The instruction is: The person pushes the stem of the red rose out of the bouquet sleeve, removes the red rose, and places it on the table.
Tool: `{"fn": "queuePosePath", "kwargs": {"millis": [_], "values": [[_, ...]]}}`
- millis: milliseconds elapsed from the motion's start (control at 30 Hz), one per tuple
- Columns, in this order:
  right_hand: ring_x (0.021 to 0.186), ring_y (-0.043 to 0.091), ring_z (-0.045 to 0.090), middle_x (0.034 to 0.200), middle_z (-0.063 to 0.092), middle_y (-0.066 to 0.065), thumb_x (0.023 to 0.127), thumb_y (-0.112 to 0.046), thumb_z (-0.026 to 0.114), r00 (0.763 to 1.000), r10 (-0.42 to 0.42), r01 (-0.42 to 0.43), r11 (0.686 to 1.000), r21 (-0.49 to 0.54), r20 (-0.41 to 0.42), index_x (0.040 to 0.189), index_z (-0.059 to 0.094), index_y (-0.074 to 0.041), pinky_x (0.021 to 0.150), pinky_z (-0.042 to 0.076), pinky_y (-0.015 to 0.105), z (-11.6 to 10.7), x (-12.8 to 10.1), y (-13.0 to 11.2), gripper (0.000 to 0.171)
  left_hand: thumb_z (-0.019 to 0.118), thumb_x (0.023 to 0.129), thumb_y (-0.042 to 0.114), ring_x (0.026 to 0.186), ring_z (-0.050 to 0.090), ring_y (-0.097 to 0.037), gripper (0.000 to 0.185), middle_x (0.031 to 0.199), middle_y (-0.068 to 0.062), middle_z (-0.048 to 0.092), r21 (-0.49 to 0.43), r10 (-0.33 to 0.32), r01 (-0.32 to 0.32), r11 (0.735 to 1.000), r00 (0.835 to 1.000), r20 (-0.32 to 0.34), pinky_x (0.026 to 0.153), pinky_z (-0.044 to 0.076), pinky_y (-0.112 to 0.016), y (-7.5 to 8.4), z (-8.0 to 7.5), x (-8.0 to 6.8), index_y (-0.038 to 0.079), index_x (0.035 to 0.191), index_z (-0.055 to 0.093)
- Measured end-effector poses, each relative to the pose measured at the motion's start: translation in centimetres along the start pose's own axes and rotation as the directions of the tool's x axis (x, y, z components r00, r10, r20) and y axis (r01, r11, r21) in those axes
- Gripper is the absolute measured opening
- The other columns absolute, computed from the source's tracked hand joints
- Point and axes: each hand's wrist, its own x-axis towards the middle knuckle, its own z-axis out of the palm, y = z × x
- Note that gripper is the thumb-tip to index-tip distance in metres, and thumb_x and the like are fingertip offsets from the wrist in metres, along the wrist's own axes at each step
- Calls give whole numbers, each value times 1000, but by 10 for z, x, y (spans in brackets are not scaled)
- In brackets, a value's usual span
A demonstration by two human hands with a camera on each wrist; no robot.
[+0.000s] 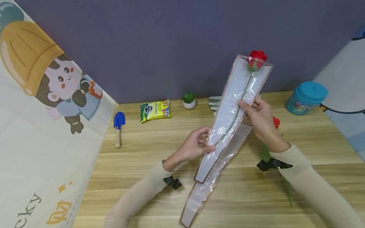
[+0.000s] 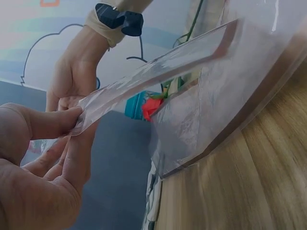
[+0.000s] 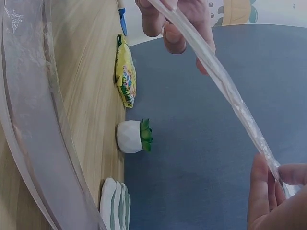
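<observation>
A long, tapered clear sleeve (image 1: 233, 117) with a red rose (image 1: 257, 59) inside it is held up above the wooden table (image 1: 148, 158) by both hands. Its lower part is pinched by the left hand (image 1: 193, 147), whose thumb lies on the front face of the sleeve and whose fingers are curled behind its edge; in the left wrist view the thumb and fingers (image 2: 62, 143) are seen closed on the thin film. The upper part is gripped by the right hand (image 1: 260, 120), with the fingertips pressed on the front and the rest of the hand wrapped behind the right edge. The bloom is seen poking out at the wide top of the sleeve, and the green stem runs down inside it toward the narrow end. A second clear sleeve (image 1: 205, 190) lies flat on the table beneath the first, its narrow end pointing toward the person. Behind the right hand, part of another red flower (image 1: 275, 122) is visible. Along the far side of the table are found a blue trowel (image 1: 118, 126), a yellow-green packet (image 1: 155, 110), a small potted succulent (image 1: 189, 100) and a teal lidded tin (image 1: 306, 97).
</observation>
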Motion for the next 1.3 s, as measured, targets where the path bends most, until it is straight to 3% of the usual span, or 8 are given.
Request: {"fn": "queuePosePath", "kwargs": {"millis": [200,400,800,967,1200,1300], "values": [[76,3,71,99,77,-9,94,-17,78,1000,-6,6,1000,0,11,120,65,-13,57,56,15,0,1,-1,28,78,86,-6,96,76,-27,63,128,-26,69,-14,20,-20,1000,1000,6,82,66,-33,-2,0,0,-1,143,52],[77,4,72,101,78,-8,94,-14,78,999,-26,26,1000,11,26,121,66,-12,57,57,16,0,0,-3,29,77,85,-9,87,73,-13,59,125,-27,70,-14,22,-22,1000,1000,-1,78,66,-33,-3,0,0,-1,139,54],[82,5,75,102,79,-8,94,-10,77,999,-16,14,999,37,49,118,65,-11,68,64,21,2,-5,-2,27,78,83,-7,77,65,-8,50,115,-24,72,71,46,-41,997,996,-76,75,61,-22,-2,-1,-2,-2,130,61],[81,6,77,100,80,-7,95,-8,74,997,-41,38,998,43,70,117,64,-10,67,64,22,5,-7,2,24,77,84,-7,80,65,-9,49,118,-24,71,79,41,-33,996,994,-103,76,60,-20,-2,0,-3,-3,130,62],[80,5,76,97,79,-8,96,-7,73,993,-44,44,999,3,108,117,64,-11,66,64,22,12,-12,12,23,77,84,-7,97,66,-11,40,121,-20,72,77,107,-99,992,987,-119,82,61,-22,-4,0,-2,-2,123,68],[80,4,76,97,79,-9,96,-8,74,993,-33,37,999,-29,117,116,64,-11,66,64,22,15,-14,16,22,76,85,-8,93,67,-10,36,121,-19,73,61,111,-105,993,987,-118,78,63,-25,-5,0,-1,-1,120,70]]}}
